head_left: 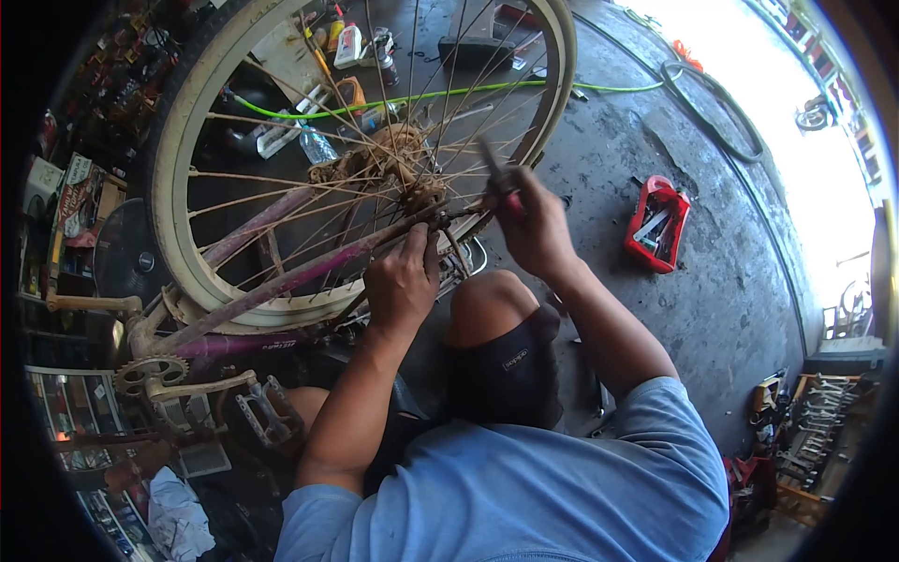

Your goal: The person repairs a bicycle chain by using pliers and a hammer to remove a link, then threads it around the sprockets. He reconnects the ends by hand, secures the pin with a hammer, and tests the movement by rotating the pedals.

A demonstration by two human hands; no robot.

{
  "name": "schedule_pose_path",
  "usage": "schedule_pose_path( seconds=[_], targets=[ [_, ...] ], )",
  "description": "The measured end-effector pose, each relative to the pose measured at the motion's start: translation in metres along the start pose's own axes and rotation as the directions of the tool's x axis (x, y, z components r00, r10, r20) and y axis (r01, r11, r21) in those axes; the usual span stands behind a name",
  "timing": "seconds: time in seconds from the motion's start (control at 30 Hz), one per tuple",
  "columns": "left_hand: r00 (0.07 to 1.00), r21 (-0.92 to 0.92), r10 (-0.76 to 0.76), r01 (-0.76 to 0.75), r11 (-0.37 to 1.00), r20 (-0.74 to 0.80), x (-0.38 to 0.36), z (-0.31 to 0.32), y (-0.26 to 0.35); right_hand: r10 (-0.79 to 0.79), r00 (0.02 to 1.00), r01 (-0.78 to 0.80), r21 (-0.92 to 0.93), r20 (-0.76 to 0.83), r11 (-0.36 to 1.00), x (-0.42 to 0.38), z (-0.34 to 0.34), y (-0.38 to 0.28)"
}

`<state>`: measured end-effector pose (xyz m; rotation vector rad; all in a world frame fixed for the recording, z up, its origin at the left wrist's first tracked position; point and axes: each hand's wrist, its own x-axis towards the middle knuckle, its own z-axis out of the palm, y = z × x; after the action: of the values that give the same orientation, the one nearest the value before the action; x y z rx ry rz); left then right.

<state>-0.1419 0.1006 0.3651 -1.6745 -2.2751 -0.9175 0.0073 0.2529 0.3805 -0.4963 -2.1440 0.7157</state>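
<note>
A spoked bicycle wheel (161, 192) stands in the rear of an upturned, purple-pink bicycle frame (309, 269). My left hand (405, 276) is closed, its fingertips pinched at the axle end beside the rusty hub (421, 194); what they hold is covered by the fingers. Just right of the hub, my right hand (538, 229) is wrapped round a red-handled tool (512, 203). The tool's dark shaft points up and is smeared by motion. Spokes, frame tube and axle crowd together between the two hands.
On the floor to the right lies a red tray (667, 266) with tools in it. A green hose (609, 89) runs behind the wheel. The crank's pedal (265, 410) juts out near my left forearm. Wrenches (824, 421) lie in a rack at lower right.
</note>
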Motion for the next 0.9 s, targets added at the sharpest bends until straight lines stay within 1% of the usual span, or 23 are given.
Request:
schedule_pose_path(
  seconds=[0.03, 0.07, 0.1, 0.13, 0.2, 0.23, 0.27, 0.33, 0.37, 0.43, 0.57, 0.63, 0.67, 0.73, 0.87, 0.9],
  targets=[
    [0.999, 0.005, 0.01, -0.01, 1.0, -0.031, -0.001, 0.002, -0.001, 0.312, 0.949, -0.316, 0.216, 0.053, 0.924, 0.001, -0.011, -0.017],
    [1.0, 0.001, -0.001, 0.001, 1.0, -0.029, -0.002, 0.003, -0.001, 0.574, 0.801, -0.589, 0.39, 0.168, 0.708, 0.001, -0.02, -0.029],
    [0.999, 0.024, 0.015, -0.014, 1.0, -0.04, -0.001, 0.005, -0.001, 0.572, 0.784, -0.62, 0.311, 0.239, 0.72, 0.0, -0.029, -0.03],
    [0.998, 0.046, 0.03, -0.028, 0.999, -0.05, -0.001, 0.006, -0.002, 0.573, 0.782, -0.624, 0.303, 0.247, 0.72, -0.002, -0.035, -0.032],
    [0.997, 0.071, 0.039, -0.035, 0.997, -0.062, -0.002, 0.008, -0.002, 0.524, 0.792, -0.604, 0.283, 0.314, 0.745, -0.008, -0.045, -0.038],
    [0.995, 0.1, 0.06, -0.052, 0.994, -0.075, -0.002, 0.009, -0.003, 0.451, 0.824, -0.542, 0.244, 0.342, 0.804, -0.009, -0.052, -0.041],
    [0.996, 0.093, 0.052, -0.045, 0.995, -0.074, -0.002, 0.01, -0.004, 0.454, 0.82, -0.545, 0.236, 0.348, 0.804, -0.012, -0.053, -0.042],
    [0.992, 0.078, 0.068, -0.06, 0.995, -0.107, -0.003, 0.013, -0.006, 0.278, 0.909, -0.374, 0.314, 0.311, 0.873, -0.017, -0.054, -0.045],
    [0.992, 0.074, 0.06, -0.052, 0.996, -0.108, -0.003, 0.013, -0.006, 0.278, 0.906, -0.376, 0.309, 0.318, 0.873, -0.018, -0.057, -0.049],
    [0.989, 0.088, 0.087, -0.076, 0.993, -0.123, -0.002, 0.011, -0.005, 0.273, 0.845, -0.335, 0.057, 0.46, 0.94, -0.017, -0.065, -0.061],
    [0.988, 0.11, 0.098, -0.085, 0.99, -0.117, -0.003, 0.012, -0.008, 0.271, 0.858, -0.34, 0.088, 0.437, 0.936, -0.02, -0.056, -0.069],
    [0.98, 0.115, 0.127, -0.11, 0.987, -0.152, -0.002, 0.013, -0.009, 0.165, 0.917, -0.258, 0.225, 0.362, 0.94, -0.016, -0.057, -0.074],
    [0.981, 0.112, 0.121, -0.104, 0.988, -0.152, -0.003, 0.013, -0.009, 0.167, 0.915, -0.26, 0.221, 0.368, 0.94, -0.014, -0.056, -0.076],
    [0.98, 0.107, 0.134, -0.119, 0.987, -0.149, -0.002, 0.01, -0.008, 0.277, 0.864, -0.295, -0.024, 0.421, 0.955, -0.012, -0.054, -0.082],
    [0.981, 0.11, 0.131, -0.115, 0.987, -0.145, 0.0, 0.01, -0.007, 0.274, 0.856, -0.265, -0.082, 0.438, 0.961, -0.011, -0.046, -0.084],
    [0.975, 0.117, 0.148, -0.129, 0.985, -0.165, 0.0, 0.011, -0.009, 0.177, 0.927, -0.184, -0.01, 0.332, 0.983, -0.011, -0.042, -0.084]
  ],
)
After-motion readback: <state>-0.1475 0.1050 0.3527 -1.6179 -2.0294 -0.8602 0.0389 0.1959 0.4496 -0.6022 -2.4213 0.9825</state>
